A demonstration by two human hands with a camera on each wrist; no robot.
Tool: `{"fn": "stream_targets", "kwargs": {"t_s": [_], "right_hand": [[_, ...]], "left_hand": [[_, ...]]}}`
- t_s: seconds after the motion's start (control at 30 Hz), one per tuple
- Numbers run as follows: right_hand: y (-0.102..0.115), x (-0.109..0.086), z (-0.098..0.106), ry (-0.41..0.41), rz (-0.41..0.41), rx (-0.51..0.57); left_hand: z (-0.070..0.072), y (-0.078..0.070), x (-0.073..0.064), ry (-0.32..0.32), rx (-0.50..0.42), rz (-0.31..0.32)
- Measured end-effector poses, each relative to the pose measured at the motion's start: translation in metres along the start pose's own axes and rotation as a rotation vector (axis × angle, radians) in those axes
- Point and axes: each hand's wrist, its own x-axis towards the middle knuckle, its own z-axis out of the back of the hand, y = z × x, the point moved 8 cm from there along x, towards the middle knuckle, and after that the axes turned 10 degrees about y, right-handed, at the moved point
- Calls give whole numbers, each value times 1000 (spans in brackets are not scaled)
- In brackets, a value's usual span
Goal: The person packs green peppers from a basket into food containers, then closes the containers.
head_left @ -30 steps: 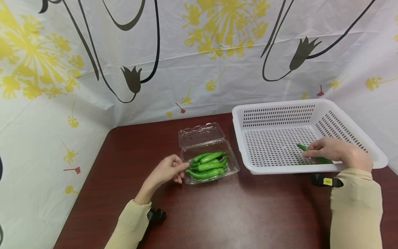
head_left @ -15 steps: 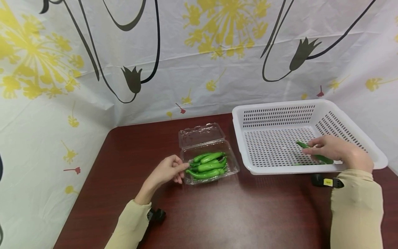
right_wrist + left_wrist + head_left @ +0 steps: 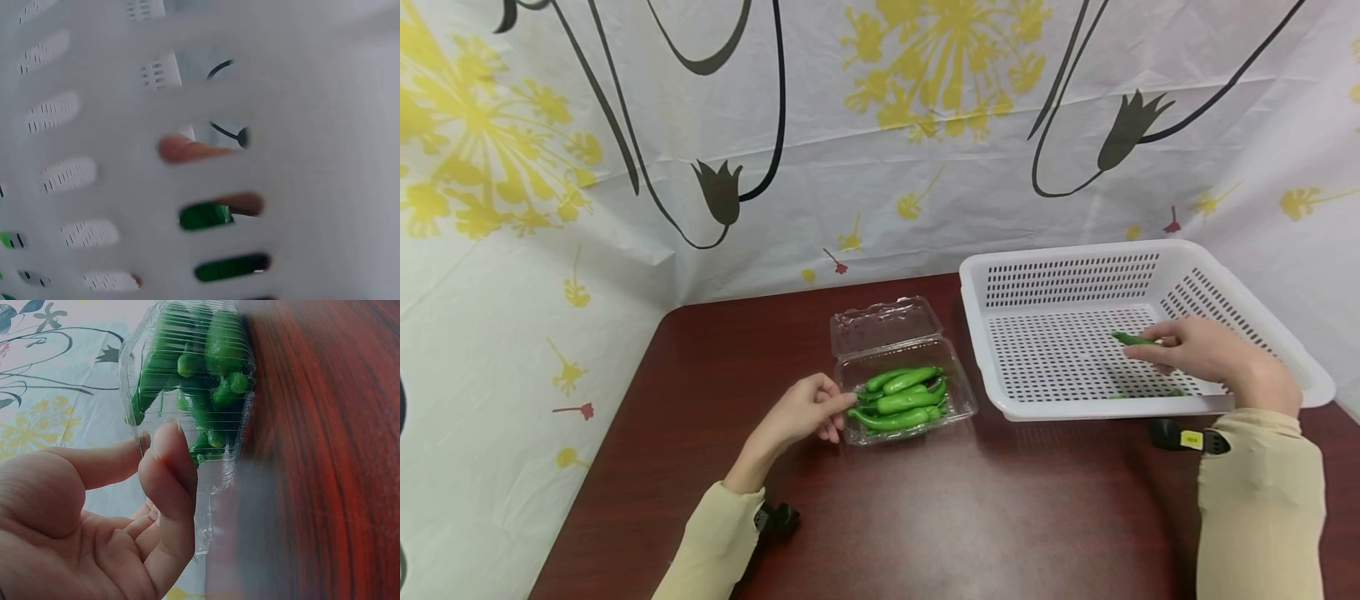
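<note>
My left hand [image 3: 805,408] pinches the left edge of a clear plastic clamshell box [image 3: 887,329] between thumb and forefinger. Its lid is swung back, and several green chili peppers [image 3: 906,402] lie in it. The left wrist view shows the pinch on the ribbed wall, with peppers [image 3: 225,347] behind it. Inside a white slotted basket [image 3: 1075,408], my right hand [image 3: 1210,354] grips one green chili pepper [image 3: 1127,338], raised above the basket's floor. In the right wrist view the blurred basket wall [image 3: 325,156] hides most of that hand; green skin [image 3: 203,216] shows through slots.
Bits of green [image 3: 1172,392], seemingly more peppers, show low along the basket's front wall, partly hidden by it. The basket stands at the back right of a dark red wooden table [image 3: 985,517]. A printed white sheet [image 3: 880,208] hangs behind the table and at both sides.
My right hand has risen a little and moved away from the basket's front wall, lifting the chili pepper off the bottom. The left hand and the plastic box have stayed put.
</note>
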Motion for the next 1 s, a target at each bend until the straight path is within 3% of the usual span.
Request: {"fn": "stream_targets", "kwargs": {"t_s": [1.0], "right_hand": [[21,1,15,-155,64,-56]], "left_hand": [[1,3,3,0,2,1]]}}
